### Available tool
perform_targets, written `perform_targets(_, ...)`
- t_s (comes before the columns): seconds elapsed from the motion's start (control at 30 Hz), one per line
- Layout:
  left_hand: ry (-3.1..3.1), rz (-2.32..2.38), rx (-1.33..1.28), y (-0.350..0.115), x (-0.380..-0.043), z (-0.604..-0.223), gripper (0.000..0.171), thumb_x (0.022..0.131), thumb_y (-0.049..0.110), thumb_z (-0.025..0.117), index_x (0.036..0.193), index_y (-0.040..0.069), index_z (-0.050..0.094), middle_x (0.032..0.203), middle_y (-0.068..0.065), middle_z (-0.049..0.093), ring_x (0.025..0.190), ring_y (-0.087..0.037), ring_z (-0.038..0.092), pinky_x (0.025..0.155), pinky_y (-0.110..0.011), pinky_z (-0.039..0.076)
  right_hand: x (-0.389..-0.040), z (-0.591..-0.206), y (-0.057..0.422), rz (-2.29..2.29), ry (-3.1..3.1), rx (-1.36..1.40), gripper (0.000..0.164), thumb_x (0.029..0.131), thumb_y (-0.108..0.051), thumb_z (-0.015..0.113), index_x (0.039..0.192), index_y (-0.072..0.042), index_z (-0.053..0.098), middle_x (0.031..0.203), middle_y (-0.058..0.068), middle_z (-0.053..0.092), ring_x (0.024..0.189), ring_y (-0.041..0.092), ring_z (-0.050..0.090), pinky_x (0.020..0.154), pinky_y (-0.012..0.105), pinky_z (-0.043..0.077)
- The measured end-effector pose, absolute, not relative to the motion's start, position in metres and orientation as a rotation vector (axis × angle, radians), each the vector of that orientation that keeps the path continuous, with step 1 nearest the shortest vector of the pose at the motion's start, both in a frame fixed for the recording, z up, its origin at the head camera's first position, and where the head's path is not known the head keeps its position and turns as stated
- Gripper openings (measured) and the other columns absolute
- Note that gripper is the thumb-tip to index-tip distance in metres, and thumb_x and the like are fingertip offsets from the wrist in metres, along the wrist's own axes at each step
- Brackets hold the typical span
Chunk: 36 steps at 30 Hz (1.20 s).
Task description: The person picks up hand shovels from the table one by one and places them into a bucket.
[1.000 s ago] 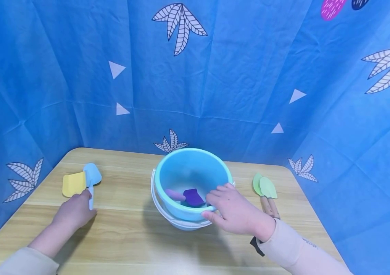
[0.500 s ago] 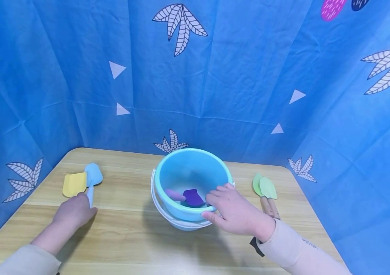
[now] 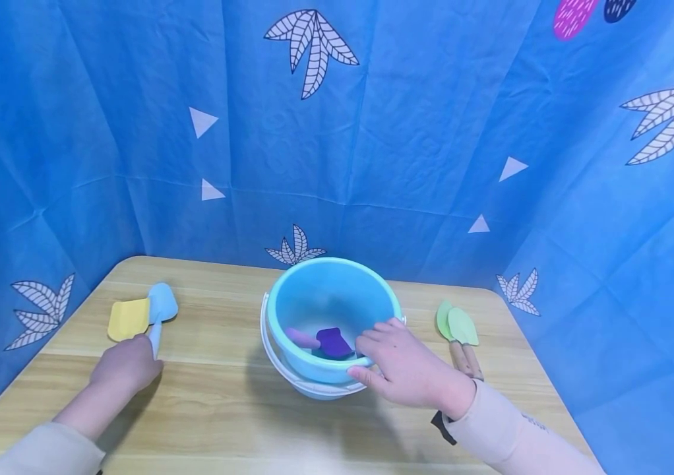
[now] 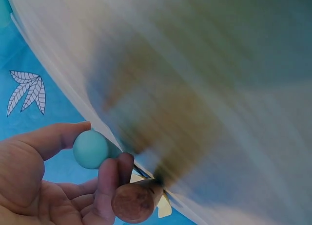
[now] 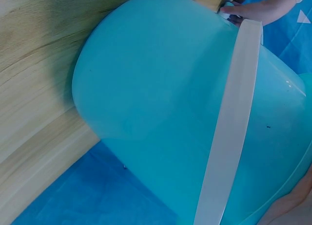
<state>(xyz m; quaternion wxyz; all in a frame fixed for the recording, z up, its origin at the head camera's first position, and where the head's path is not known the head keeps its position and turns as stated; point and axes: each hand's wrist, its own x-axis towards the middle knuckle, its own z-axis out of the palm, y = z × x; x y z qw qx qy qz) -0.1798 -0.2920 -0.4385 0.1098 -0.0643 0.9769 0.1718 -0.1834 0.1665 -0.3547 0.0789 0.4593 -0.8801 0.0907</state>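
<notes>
At the left of the table, my left hand point(image 3: 126, 363) pinches the light blue handle of a toy shovel point(image 3: 163, 302) between thumb and fingers. In the left wrist view, the rounded handle end point(image 4: 91, 149) sits against the thumb, and a brown wooden handle end point(image 4: 132, 202) lies by the fingertips. A yellow shovel point(image 3: 128, 319) lies beside the blue one, its handle hidden under the hand in the head view. My right hand point(image 3: 399, 363) grips the near right rim of a turquoise bucket point(image 3: 289, 353), thumb outside and fingers inside. A purple shovel point(image 3: 334, 343) lies in the bucket.
Two green leaf-shaped trowels point(image 3: 463, 326) with wooden handles lie at the right of the table. The bucket's white carrying handle point(image 5: 229, 122) hangs down its near side. A blue patterned cloth point(image 3: 337, 145) surrounds the wooden table point(image 3: 212, 409) at the back and sides.
The blue shovel has shifted slightly to the right, and my left hand now covers more of its handle. The right hand and bucket have stayed in place.
</notes>
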Motion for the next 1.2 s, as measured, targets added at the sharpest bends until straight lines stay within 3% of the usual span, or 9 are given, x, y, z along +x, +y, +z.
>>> perform_targets(1.2,3.008,0.541,-0.167,-0.286,-0.171,-0.424,0.028,0.082,0.022,0.054,0.085,-0.005,0.050,0.067,-0.010,0.047,0.057,-0.024,0.044,0.048,-0.037,0.037,-0.186,-0.356,0.167,0.263,-2.628,1.377,0.031,0.095,-0.052,0.037,0.079,-0.026,0.041,0.071,-0.013,0.036,0.074,0.007,0.033,0.075,0.028,0.027)
